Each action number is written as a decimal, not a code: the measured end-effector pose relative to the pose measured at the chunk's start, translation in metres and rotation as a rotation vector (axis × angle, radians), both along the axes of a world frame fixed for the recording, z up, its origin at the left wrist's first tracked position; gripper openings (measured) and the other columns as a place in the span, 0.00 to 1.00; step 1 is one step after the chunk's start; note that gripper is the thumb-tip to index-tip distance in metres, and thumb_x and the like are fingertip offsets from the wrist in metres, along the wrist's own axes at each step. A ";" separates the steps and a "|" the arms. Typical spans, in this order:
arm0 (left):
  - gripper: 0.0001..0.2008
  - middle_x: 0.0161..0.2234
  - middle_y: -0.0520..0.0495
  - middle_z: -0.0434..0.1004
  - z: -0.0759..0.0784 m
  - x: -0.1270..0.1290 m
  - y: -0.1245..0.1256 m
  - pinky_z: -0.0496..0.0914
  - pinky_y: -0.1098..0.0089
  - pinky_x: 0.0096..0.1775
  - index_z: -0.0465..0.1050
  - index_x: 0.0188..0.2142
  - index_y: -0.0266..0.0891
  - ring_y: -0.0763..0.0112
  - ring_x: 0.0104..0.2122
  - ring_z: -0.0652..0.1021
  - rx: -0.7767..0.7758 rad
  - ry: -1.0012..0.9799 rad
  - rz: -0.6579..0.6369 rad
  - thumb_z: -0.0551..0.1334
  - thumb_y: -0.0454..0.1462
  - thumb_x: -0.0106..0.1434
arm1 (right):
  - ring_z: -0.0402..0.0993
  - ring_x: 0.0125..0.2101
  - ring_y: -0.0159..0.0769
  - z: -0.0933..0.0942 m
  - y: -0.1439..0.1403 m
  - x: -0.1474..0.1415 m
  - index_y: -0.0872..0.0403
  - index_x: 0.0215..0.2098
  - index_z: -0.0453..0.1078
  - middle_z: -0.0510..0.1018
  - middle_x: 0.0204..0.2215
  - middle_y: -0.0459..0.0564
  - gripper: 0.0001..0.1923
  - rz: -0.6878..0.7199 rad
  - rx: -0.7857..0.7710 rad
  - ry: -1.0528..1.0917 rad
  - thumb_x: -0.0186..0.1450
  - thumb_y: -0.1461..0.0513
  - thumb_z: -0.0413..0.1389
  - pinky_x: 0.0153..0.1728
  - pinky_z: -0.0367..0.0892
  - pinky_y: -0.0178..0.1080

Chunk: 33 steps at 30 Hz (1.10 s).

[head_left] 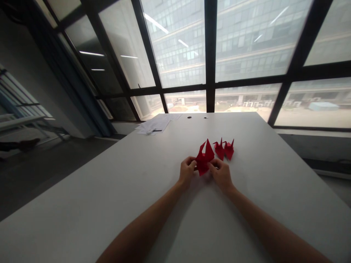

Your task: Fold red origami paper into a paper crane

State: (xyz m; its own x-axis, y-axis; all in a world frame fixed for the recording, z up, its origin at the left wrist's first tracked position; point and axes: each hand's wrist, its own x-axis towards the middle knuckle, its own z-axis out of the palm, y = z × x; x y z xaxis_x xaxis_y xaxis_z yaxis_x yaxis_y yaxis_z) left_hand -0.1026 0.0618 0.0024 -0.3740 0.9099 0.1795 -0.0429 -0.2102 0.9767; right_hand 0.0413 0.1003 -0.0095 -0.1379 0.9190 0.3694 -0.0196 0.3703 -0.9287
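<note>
A red origami crane (pixel 203 159) is held up between my two hands over the white table (pixel 109 197). Its pointed ends rise upward and its lower part hangs down. My left hand (pixel 188 171) pinches its left side between thumb and fingers. On the right side, my right hand (pixel 221 174) grips the paper, with the thumb on the near face. Just beyond my right hand, two smaller red paper cranes stand side by side, a left one (pixel 219 150) and a right one (pixel 229 150), their thin necks and tails pointing up.
Loose white papers (pixel 156 124) lie at the table's far left, with a dark pen-like stick (pixel 157 130) on them. Two small round holes are set near the far edge. Tall dark-framed windows (pixel 210 54) stand behind the table, and a blue curtain (pixel 74 80) hangs at left.
</note>
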 end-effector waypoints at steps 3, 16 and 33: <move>0.09 0.33 0.44 0.80 -0.002 -0.002 0.001 0.76 0.66 0.35 0.77 0.35 0.35 0.67 0.31 0.79 0.003 0.041 0.002 0.63 0.38 0.58 | 0.71 0.27 0.36 -0.003 0.000 -0.001 0.54 0.29 0.69 0.75 0.26 0.48 0.08 -0.020 0.001 -0.017 0.61 0.58 0.56 0.29 0.66 0.37; 0.04 0.33 0.47 0.78 0.009 0.021 -0.018 0.78 0.69 0.37 0.78 0.34 0.39 0.70 0.33 0.79 0.312 0.610 0.049 0.63 0.34 0.63 | 0.66 0.26 0.36 0.003 -0.005 0.004 0.51 0.30 0.65 0.72 0.26 0.46 0.13 -0.314 0.055 -0.162 0.61 0.52 0.59 0.29 0.63 0.38; 0.07 0.32 0.47 0.79 0.000 0.012 -0.006 0.75 0.69 0.36 0.73 0.38 0.38 0.68 0.33 0.80 0.143 0.354 0.215 0.64 0.39 0.62 | 0.74 0.26 0.40 -0.007 0.007 0.008 0.56 0.32 0.76 0.80 0.27 0.52 0.14 -0.219 -0.076 0.052 0.61 0.53 0.56 0.27 0.68 0.38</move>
